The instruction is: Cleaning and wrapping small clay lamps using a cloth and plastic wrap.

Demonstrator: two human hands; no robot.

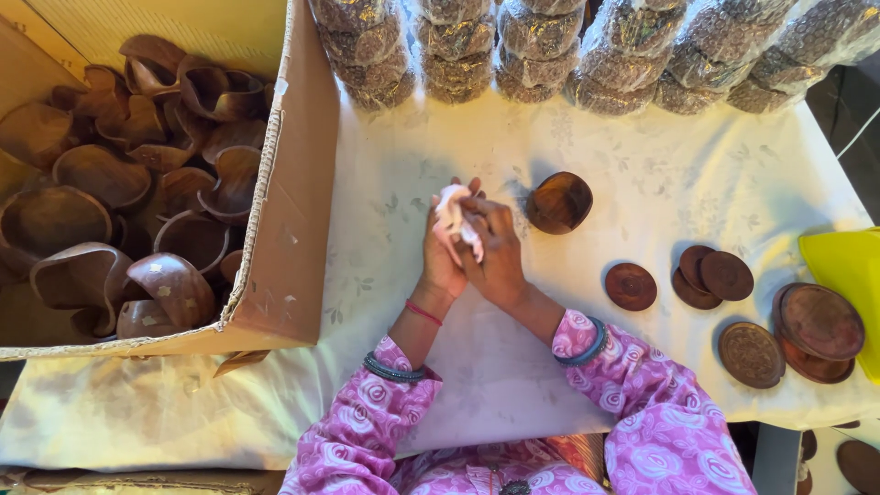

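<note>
Both the left hand (442,261) and right hand (495,252) have fingers closed around a white cloth (451,217).

one wooden bowl (559,202) is seen loose on the cloth — six round wooden lids (750,353) are counted beside it, one cardboard box (298,183), one yellow bag (848,266), two hands.

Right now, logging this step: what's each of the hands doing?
Left hand: closed on the white cloth.
Right hand: closed on the same white cloth, pressed against the left.
</note>
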